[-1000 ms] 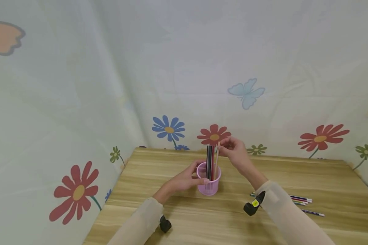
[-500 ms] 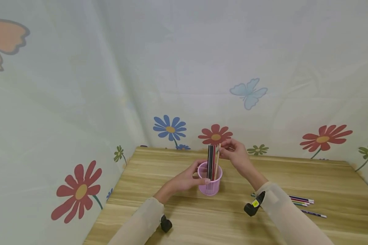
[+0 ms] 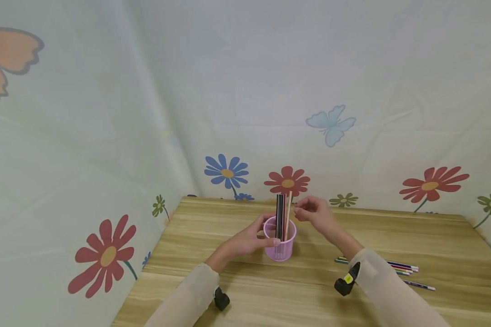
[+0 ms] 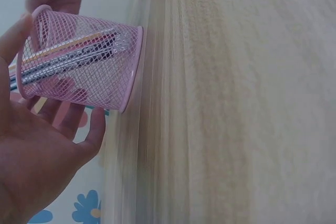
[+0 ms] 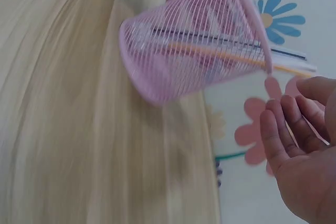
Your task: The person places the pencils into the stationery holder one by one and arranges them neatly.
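A pink mesh pencil cup [image 3: 284,252] stands upright on the table, with several dark and red pencils [image 3: 279,215] and a pale wooden pencil [image 3: 288,209] upright in it. My left hand [image 3: 245,240] holds the cup from the left, thumb on the near side and fingers behind the rim. To the right of the cup, my right hand [image 3: 317,217] hovers with relaxed, bent fingers and nothing in them. The right wrist view shows a small gap between that hand [image 5: 307,145] and the pencil ends. Seen through the mesh in the left wrist view, the pencils [image 4: 79,59] lean together.
Several more pencils [image 3: 403,268] lie loosely on the wooden table [image 3: 237,290] at the right, partly behind the right forearm. A cloth backdrop [image 3: 253,91] with printed flowers and butterflies rises behind the table and along its left side.
My right hand has let go of the pale pencil and drawn back slightly right and down. That pencil now leans in the cup by itself. The left hand keeps its hold.
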`<state>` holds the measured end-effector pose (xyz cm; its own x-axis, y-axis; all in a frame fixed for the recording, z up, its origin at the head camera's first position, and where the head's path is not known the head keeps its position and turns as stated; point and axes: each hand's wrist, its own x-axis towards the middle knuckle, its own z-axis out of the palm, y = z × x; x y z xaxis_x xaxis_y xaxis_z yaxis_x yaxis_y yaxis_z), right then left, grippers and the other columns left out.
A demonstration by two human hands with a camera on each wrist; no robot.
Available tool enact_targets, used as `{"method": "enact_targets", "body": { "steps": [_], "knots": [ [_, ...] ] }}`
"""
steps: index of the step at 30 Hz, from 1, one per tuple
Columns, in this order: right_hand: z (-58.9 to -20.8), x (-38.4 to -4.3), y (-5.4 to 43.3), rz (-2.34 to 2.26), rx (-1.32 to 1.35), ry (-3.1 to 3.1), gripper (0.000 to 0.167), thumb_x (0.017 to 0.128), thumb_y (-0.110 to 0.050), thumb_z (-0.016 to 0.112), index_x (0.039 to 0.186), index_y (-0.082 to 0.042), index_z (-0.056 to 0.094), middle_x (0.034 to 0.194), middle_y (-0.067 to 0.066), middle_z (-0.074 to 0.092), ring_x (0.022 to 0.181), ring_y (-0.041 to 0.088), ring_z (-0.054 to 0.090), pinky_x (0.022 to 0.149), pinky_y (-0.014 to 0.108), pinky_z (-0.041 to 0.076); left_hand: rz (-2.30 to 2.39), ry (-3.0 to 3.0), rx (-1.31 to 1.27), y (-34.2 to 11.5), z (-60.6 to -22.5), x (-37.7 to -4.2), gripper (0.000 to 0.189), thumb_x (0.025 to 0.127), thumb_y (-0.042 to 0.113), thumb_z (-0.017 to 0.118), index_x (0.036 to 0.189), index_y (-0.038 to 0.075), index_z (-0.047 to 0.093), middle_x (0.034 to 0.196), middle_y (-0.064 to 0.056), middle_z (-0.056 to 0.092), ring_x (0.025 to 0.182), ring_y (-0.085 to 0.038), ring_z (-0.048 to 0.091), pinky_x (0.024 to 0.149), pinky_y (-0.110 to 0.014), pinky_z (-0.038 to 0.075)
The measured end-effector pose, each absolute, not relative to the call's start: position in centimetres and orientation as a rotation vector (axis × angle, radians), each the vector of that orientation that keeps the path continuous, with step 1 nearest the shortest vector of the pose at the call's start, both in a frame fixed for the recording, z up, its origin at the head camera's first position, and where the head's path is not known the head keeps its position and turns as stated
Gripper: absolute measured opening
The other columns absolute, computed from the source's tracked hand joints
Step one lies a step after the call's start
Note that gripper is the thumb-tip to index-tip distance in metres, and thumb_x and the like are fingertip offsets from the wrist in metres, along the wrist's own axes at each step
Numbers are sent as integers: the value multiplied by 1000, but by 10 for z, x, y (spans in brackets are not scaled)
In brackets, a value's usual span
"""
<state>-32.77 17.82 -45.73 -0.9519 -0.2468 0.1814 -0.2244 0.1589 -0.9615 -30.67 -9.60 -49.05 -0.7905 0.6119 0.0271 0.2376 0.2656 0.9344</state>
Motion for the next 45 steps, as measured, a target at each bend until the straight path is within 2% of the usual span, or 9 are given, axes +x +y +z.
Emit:
{"method": "enact_targets", "body": {
  "steps": [7, 14, 18, 24, 30, 41, 45],
  "knots": [
    [-472, -320, 215, -1769, -553, 2464, 24, 100, -4, 71, 115, 14, 65, 104, 27, 72, 87, 19, 70, 81, 37, 62, 1528, 2211, 761, -95, -493, -307, 76, 98, 36, 78, 159, 27, 34, 156, 3, 47, 145, -21, 45, 119, -46, 42],
    [-485, -309, 267, -1675, -496, 2504, 30, 102, -9, 72, 120, 13, 64, 111, 25, 71, 98, 25, 72, 87, 43, 62, 1540, 2202, 759, -95, -494, -308, 78, 96, 37, 79, 159, 28, 34, 155, 5, 47, 145, -19, 45, 118, -45, 43],
    [-492, -304, 291, -1586, -496, 2586, 26, 103, -10, 71, 118, 11, 67, 109, 21, 73, 95, 18, 70, 81, 38, 62, 1544, 2194, 764, -96, -497, -310, 79, 97, 37, 79, 160, 29, 33, 155, 5, 46, 145, -18, 45, 118, -44, 43],
    [-494, -298, 319, -1349, -633, 2704, 10, 99, -6, 73, 104, 3, 72, 98, 9, 72, 86, 8, 63, 74, 26, 56, 1532, 2207, 785, -95, -497, -313, 77, 97, 39, 78, 159, 29, 34, 155, 6, 46, 144, -18, 45, 118, -44, 43],
    [-496, -290, 332, -1152, -724, 2700, 6, 96, -8, 77, 97, -4, 73, 88, -1, 68, 77, 8, 59, 66, 25, 52, 1515, 2220, 790, -96, -495, -311, 76, 97, 38, 78, 159, 29, 34, 156, 5, 45, 145, -19, 45, 119, -45, 43],
    [-498, -285, 333, -1091, -702, 2614, 7, 95, -11, 79, 96, -8, 72, 88, 0, 68, 78, 10, 58, 67, 25, 49, 1518, 2220, 787, -96, -493, -310, 78, 97, 38, 78, 159, 26, 33, 156, 2, 46, 145, -22, 44, 119, -47, 43],
    [-500, -284, 334, -1105, -709, 2581, 6, 96, -5, 76, 96, -9, 72, 89, 0, 68, 79, 9, 58, 67, 26, 50, 1512, 2226, 757, -97, -494, -310, 79, 96, 41, 80, 159, 30, 34, 157, 4, 45, 147, -21, 43, 119, -46, 43]
  ]
}}
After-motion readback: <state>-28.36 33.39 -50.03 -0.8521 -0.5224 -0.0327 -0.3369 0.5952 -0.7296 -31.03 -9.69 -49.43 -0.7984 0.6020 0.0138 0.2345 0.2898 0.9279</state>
